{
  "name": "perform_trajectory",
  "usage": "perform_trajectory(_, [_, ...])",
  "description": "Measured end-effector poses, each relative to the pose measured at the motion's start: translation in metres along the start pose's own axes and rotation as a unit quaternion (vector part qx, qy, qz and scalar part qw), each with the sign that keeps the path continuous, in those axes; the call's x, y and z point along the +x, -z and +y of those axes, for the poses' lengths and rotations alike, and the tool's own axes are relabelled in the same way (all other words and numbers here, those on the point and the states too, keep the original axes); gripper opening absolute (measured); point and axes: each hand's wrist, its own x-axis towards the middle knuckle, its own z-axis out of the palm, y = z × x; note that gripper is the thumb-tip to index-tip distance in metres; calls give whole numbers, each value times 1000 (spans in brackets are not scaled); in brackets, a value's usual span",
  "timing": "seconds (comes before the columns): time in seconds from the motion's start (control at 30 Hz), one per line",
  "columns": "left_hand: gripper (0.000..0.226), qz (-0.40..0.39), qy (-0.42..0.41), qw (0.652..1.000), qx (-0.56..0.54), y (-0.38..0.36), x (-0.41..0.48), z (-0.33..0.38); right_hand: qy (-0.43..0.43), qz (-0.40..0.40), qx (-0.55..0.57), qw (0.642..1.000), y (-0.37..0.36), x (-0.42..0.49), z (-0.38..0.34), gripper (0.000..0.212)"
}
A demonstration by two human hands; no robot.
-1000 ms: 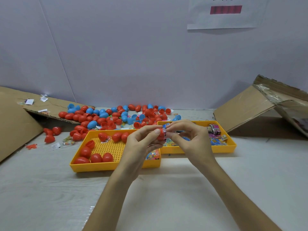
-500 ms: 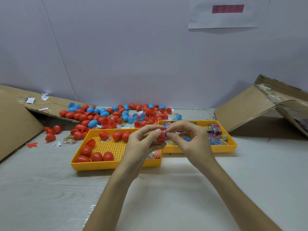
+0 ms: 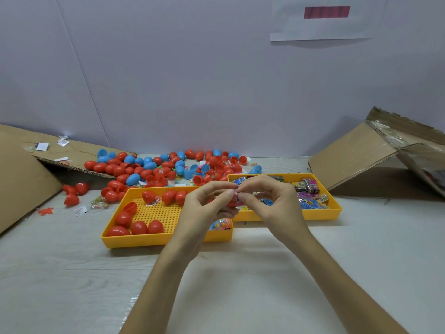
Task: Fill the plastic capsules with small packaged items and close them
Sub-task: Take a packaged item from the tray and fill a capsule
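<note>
Currently: left hand point(image 3: 207, 208) grips red capsule point(image 3: 231, 203), mouth facing right, long axis unclear; right hand point(image 3: 267, 201) pinches packet point(image 3: 236, 192) into it, above yellow tray point(image 3: 154, 239).

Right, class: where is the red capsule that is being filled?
Head view, near centre: the left hand grips the red capsule while the right hand pinches a packet at its mouth, over where the left tray and right tray meet.
</note>
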Motion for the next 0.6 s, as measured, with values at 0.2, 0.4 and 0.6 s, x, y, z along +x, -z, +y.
perform_trajectory(0.2, [20, 9, 10, 999, -37, -1, -2, 1, -6, 60, -14, 998, -3, 0, 1, 15])
perform_trajectory(0.4, [26, 41, 14, 991, -129, -3, -2, 1, 35, 126, -45, 990, -15, -6, 0, 16])
perform_trajectory(0.6, [16, 68, 13, 989, -129, -5, -2, -2, 71, 138, -73, 985, -31, -18, -1, 23])
